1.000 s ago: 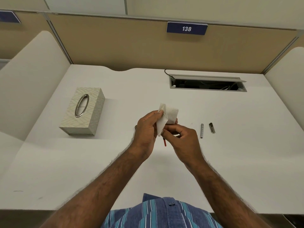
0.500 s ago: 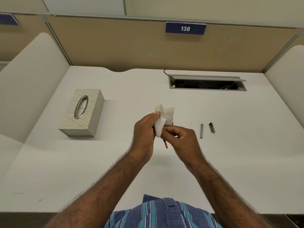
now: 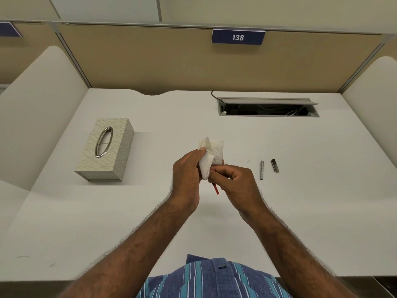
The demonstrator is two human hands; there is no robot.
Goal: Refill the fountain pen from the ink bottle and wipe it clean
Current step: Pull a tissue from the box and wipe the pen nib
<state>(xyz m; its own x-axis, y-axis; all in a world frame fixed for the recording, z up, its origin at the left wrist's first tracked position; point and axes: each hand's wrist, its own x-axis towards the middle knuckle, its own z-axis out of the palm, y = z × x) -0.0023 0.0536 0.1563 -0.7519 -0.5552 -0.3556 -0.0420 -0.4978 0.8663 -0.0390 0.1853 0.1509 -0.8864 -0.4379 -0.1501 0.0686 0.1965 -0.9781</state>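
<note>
Left hand (image 3: 187, 175) pinching tissue (image 3: 211, 154) around pen (image 3: 215, 188); right hand (image 3: 235, 186) gripping pen, red end poking out below fingers.

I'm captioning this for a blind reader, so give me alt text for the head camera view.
Two bare hands meet above a white desk: the left hand wraps a white tissue around a thin red-ended pen part pinched by the right hand. A tissue box sits left; two small metal pen pieces lie right.
</note>
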